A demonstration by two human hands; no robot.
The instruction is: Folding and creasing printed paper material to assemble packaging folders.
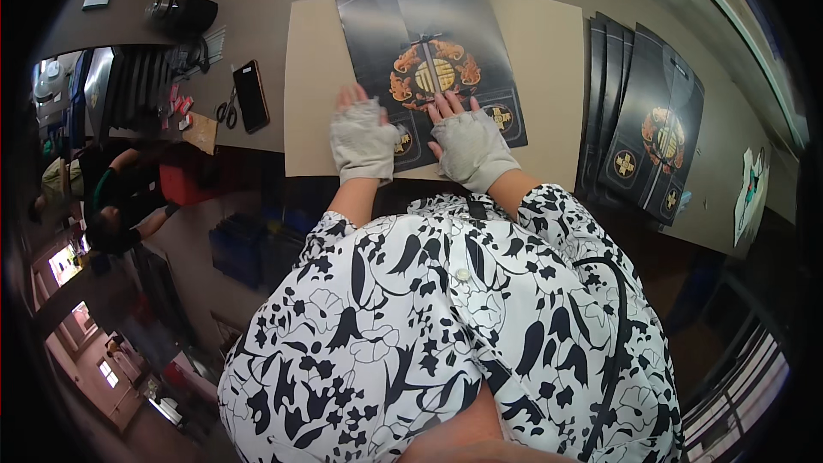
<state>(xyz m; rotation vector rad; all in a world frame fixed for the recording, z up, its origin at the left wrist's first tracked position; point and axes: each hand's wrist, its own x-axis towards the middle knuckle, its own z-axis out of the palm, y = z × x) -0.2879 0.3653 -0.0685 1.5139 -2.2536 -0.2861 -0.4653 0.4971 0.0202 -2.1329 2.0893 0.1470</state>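
A flat black printed piece [360, 17], a sheet or folded bag, has an orange and gold round emblem. It lies slightly turned on a tan cardboard sheet [549, 60]. My left hand [364, 139], in a pale fingerless glove, rests at its lower left edge, fingers stretched forward. My right hand [471, 144], gloved alike, lies flat on its lower part, fingertips just below the emblem. Neither hand grasps anything. On the right, several matching black pieces [650, 129] lie overlapped on the table.
To the left lie a dark phone [251, 96], scissors [226, 110] and small red items [182, 105]. Behind them is a black cylindrical object [190, 15]. A white and green paper [751, 193] lies at the far right. Another person [111, 214] is at the left.
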